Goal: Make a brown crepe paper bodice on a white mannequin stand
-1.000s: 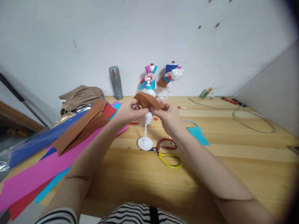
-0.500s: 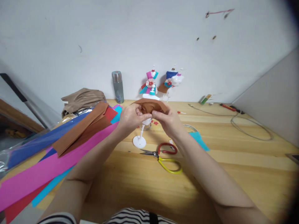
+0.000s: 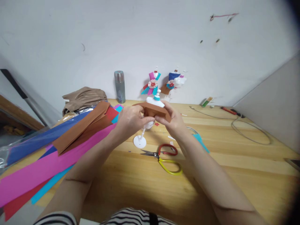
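Observation:
A brown strip (image 3: 153,109) lies across the front of a small white mannequin (image 3: 156,101) with a teal neck band. My left hand (image 3: 132,120) pinches the strip's left part, and my right hand (image 3: 172,120) grips its right part. Both thumbs nearly meet in front of the mannequin's body. Its stand tilts down to a round white base (image 3: 140,142). Some of my fingers are hidden behind the strip. Scissors (image 3: 156,154) with one red and one yellow handle lie open on the table below.
Brown, pink, red and blue strips (image 3: 58,162) spread over the table's left side. Behind them are folded tan cloth (image 3: 85,98) and a grey flask (image 3: 120,87). Two dressed mannequins (image 3: 152,82) stand by the wall. A thin cable (image 3: 248,141) and a teal piece (image 3: 201,142) lie right.
The brown strip has dropped lower on the mannequin, showing more of its white shoulders and teal neck band. My right hand's fingers now reach higher around its side. The view has shifted slightly.

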Motion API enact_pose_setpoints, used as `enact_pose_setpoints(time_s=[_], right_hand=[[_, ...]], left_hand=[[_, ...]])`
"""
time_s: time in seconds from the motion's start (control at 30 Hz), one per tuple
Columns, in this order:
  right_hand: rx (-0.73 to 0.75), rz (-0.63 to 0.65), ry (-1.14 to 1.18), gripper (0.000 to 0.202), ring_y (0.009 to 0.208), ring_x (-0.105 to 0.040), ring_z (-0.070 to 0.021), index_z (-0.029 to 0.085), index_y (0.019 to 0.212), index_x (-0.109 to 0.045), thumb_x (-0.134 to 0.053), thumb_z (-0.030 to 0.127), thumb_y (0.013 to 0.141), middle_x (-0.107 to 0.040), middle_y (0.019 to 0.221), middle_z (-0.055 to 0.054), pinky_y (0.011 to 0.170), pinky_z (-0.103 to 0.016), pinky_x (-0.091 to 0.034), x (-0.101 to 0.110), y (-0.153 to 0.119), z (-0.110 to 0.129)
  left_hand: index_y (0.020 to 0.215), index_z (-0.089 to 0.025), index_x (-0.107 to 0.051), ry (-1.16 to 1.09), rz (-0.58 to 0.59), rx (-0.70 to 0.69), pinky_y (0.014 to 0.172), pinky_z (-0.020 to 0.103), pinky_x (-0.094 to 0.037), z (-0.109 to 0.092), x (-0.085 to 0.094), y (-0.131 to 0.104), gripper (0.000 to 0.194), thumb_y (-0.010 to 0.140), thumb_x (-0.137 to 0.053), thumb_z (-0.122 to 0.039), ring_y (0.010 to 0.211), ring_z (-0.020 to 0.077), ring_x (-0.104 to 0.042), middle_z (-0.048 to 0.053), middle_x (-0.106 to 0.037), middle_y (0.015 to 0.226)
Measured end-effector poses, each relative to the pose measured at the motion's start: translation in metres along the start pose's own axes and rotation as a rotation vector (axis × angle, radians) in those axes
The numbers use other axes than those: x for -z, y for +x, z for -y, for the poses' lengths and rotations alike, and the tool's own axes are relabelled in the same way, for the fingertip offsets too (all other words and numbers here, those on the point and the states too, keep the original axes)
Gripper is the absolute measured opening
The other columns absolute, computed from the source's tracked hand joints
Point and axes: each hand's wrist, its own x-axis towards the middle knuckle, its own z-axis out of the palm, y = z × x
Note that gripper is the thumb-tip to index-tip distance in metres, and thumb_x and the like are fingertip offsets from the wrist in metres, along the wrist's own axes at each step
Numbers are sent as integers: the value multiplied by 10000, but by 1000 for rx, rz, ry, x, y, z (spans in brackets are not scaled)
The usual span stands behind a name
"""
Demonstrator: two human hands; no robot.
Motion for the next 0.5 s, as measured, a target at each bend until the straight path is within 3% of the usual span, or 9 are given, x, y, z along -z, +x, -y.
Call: enact_pose_setpoints(time_s=[0.13, 0.27, 0.33, 0.4, 0.5], right_hand=[[-15, 43, 35, 444, 1084, -674, -267, 309, 1129, -713, -857, 353, 711, -738, 1118, -14, 1007, -453, -517, 4, 0, -4], [-27, 47, 77, 437, 1090, -687, -272, 310, 1152, -717, -843, 372, 737, -753, 1147, -11, 1031, -487, -511, 4, 3, -10], [-16, 23, 92, 456, 1111, -683, -278, 309, 1151, -721, -850, 372, 718, -754, 1164, -9, 1051, -499, -502, 4, 5, -11], [-4, 15, 113, 439, 1096, -688, -276, 312, 1125, -731, -851, 361, 705, -759, 1143, -1, 1053, -494, -500, 4, 6, -11], [2, 49, 140, 380, 1058, -699, -271, 318, 1092, -745, -830, 343, 722, -768, 1087, 9, 1022, -472, -519, 5, 7, -10]], left_hand=[[548, -172, -569, -129, 41, 40, 533, 256, -268, 4, -4, 3, 324, 710, -808, -319, 532, 90, -406, -42, -498, 533], [650, -170, -671, -230, 136, 52, 501, 252, -257, 8, 5, 5, 207, 754, -757, -328, 504, 87, -402, -51, -490, 518], [640, -174, -661, -192, 69, 40, 503, 253, -261, 9, 12, 5, 215, 766, -747, -326, 503, 88, -395, -56, -474, 510], [643, -177, -628, -93, -84, 18, 532, 251, -300, 10, 18, 6, 218, 758, -763, -303, 535, 93, -419, -56, -486, 537], [822, -181, -649, 29, -212, -116, 650, 261, -428, 11, 21, 7, 195, 717, -803, -238, 688, 128, -545, -20, -636, 751]])
